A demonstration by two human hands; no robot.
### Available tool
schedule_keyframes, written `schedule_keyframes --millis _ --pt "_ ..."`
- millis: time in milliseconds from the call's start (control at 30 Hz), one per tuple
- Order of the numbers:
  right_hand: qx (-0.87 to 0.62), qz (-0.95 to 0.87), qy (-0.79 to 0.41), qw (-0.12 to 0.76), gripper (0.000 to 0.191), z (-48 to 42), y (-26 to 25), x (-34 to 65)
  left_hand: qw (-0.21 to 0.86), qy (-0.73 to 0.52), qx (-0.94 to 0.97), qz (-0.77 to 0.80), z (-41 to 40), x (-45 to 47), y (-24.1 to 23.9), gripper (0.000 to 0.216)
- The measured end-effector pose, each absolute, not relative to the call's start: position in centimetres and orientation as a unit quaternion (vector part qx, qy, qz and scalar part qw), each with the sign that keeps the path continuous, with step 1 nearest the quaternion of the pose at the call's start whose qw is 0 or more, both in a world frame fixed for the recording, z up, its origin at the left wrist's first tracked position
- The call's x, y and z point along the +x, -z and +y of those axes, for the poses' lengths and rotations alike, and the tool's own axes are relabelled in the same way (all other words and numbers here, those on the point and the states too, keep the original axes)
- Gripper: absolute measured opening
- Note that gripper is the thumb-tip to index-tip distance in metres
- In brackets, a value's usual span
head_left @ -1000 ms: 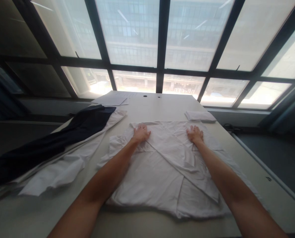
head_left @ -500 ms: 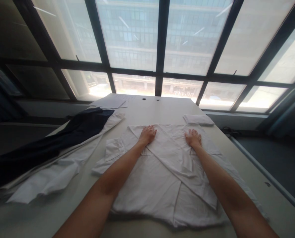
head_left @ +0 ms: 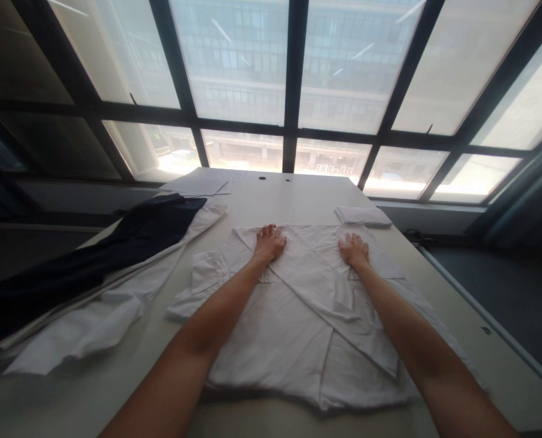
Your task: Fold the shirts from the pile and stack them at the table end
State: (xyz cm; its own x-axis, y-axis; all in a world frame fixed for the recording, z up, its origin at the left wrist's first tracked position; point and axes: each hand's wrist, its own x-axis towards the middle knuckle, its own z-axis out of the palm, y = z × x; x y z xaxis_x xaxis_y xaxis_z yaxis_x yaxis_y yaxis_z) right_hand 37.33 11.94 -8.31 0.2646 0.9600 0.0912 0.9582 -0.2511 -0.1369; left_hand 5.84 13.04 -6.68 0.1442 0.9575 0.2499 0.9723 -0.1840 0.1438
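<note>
A white shirt lies flat on the pale table in front of me, its sleeves folded across its back. My left hand rests flat near the shirt's far edge, fingers stretched out. My right hand lies flat on the far right part of the shirt, fingers spread. Neither hand holds anything.
A dark navy garment lies over another white garment along the table's left side. A small folded white cloth sits at the far right. Sheets of paper lie at the far left. Large windows rise behind the table.
My left hand has slid to the right along the shirt's far edge, closer to my right hand. The right hand has stayed almost in place.
</note>
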Motion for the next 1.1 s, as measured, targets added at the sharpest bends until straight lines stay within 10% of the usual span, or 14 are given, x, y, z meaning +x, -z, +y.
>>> schedule_keyframes --millis 567,1100 --pt "-0.616 -0.772 0.056 0.148 0.033 16.3 2.6 23.3 -0.011 0.148 -0.776 -0.613 12.7 5.7 6.8 0.058" --pt "-0.471 -0.869 0.149 0.023 0.036 17.9 2.9 18.6 -0.031 0.183 -0.771 -0.609 12.8 6.0 7.3 0.059"
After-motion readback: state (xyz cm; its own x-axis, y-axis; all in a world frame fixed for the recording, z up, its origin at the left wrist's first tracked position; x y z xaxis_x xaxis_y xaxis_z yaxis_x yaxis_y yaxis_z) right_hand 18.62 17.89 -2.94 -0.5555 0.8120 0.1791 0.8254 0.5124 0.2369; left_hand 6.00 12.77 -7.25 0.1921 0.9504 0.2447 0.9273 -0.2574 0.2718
